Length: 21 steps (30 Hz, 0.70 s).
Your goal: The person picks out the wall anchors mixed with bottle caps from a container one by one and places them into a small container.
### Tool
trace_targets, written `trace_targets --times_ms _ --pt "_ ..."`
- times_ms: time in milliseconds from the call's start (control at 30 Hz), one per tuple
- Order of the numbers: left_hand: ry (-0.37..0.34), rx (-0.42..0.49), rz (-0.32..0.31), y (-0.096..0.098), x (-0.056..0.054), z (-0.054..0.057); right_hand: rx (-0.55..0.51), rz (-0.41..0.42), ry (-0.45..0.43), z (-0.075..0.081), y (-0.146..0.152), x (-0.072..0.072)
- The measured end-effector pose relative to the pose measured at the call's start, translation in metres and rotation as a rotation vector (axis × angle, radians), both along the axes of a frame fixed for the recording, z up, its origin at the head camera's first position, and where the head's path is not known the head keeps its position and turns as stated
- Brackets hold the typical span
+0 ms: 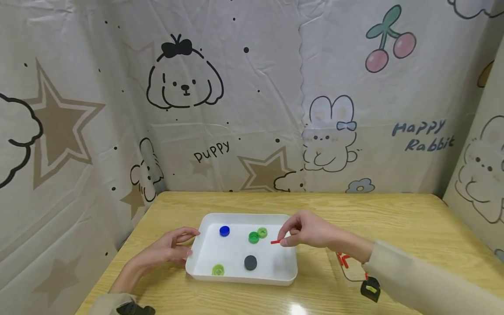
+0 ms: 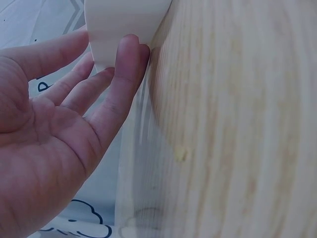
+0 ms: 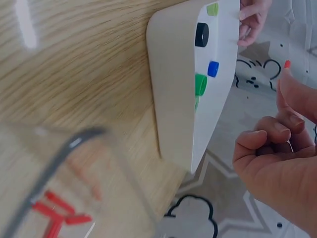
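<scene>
A white tray (image 1: 232, 279) lies on the table. My left hand (image 1: 167, 250) touches its left end, fingers extended against the outer wall in the left wrist view. My right hand (image 1: 309, 229) pinches a short red stick (image 1: 275, 242) between thumb and fingertips, over the tray's right part. In the tray are a blue cap (image 1: 224, 231), a green cap (image 1: 253, 237) touching a light green cap (image 1: 262, 232), a black disc-like cap (image 1: 250, 263), and another light green cap (image 1: 218, 270) by the near wall.
Right of the tray, partly under my right forearm, stands a clear box (image 3: 119, 163) with several red sticks (image 3: 59, 202). A small black object (image 1: 370, 289) shows by the right sleeve. A printed curtain (image 1: 260, 109) hangs behind the wooden table (image 1: 393, 214).
</scene>
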<state>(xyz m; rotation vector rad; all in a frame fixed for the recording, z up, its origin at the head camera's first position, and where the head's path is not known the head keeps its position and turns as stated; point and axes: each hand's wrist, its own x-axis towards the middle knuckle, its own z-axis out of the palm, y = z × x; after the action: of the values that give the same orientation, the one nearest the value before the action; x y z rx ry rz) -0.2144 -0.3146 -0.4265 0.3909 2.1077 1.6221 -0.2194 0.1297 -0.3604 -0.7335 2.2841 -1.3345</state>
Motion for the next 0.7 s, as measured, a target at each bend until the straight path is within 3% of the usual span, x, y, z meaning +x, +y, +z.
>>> trace_targets --times_ms 367,700 --pt "0.006 0.008 -0.011 0.000 0.002 0.000 -0.042 -0.068 0.050 0.004 0.051 0.019" --pt "-0.004 0.000 -0.006 -0.002 0.001 -0.001 0.012 -0.165 0.106 0.000 0.100 0.032"
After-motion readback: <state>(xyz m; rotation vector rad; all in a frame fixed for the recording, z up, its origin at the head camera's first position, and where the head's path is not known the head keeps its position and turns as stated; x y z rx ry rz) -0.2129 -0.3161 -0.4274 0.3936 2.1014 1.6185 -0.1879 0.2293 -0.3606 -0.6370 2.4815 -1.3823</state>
